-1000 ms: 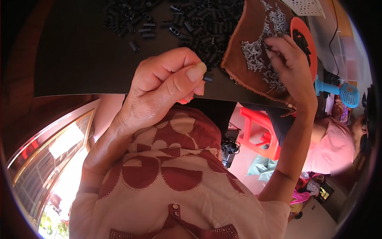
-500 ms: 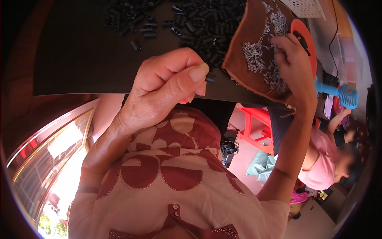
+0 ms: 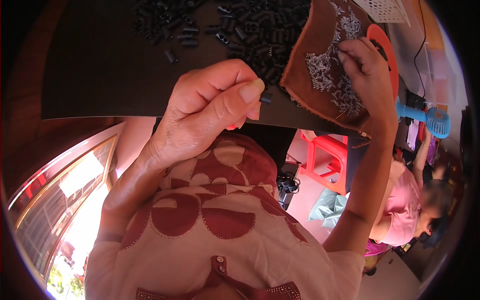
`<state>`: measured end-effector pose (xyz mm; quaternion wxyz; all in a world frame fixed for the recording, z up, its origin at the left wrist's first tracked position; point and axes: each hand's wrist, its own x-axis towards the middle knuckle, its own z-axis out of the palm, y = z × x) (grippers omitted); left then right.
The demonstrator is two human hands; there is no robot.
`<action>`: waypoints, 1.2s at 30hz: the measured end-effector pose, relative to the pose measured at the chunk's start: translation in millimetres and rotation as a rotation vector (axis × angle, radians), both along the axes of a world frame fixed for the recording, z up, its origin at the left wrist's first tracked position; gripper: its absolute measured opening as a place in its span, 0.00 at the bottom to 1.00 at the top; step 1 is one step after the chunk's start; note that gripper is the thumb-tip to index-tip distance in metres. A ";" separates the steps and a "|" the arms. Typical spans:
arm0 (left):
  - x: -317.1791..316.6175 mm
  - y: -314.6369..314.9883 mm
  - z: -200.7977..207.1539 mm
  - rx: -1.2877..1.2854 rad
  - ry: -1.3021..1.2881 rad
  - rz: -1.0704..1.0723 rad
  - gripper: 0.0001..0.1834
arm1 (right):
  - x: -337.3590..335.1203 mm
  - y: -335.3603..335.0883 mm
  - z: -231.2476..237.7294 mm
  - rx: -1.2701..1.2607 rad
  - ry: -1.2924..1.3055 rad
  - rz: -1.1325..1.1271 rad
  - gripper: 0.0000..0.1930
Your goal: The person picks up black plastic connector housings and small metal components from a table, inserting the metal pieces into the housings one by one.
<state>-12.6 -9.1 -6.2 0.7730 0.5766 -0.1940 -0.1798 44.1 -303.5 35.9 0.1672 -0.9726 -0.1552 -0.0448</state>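
My left hand is closed above the table's near edge, thumb pressed against the curled fingers. A small black tube pokes out past the thumb tip; the grip hides the rest of it. On the right, my right hand hovers over tiny metal springs scattered across a brown cloth. Its thumb and index finger come together at the springs, and whatever lies between the tips is too small to make out. Many loose black tubes, some with holes through the side, lie in a heap beyond my left hand.
Beside the cloth stands an orange-red dish with dark bits in it. A white perforated basket is at the far right, a blue fan near the right edge. Below are a red stool and a person in pink.
My right hand has shifted slightly, its thumb and index finger drawing together over the springs. My left hand stays almost still with the tube. The person in pink has changed posture.
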 end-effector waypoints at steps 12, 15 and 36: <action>0.2 0.1 -1.9 -0.019 -0.008 0.008 0.14 | -1.6 9.7 1.7 -0.056 0.025 -0.019 0.06; 1.2 -1.3 -1.4 -0.024 -0.004 0.009 0.14 | 0.7 9.3 0.4 -0.069 0.035 -0.029 0.06; 5.8 1.0 2.2 -0.255 0.300 0.085 0.15 | -41.8 124.2 25.5 0.972 0.220 0.310 0.07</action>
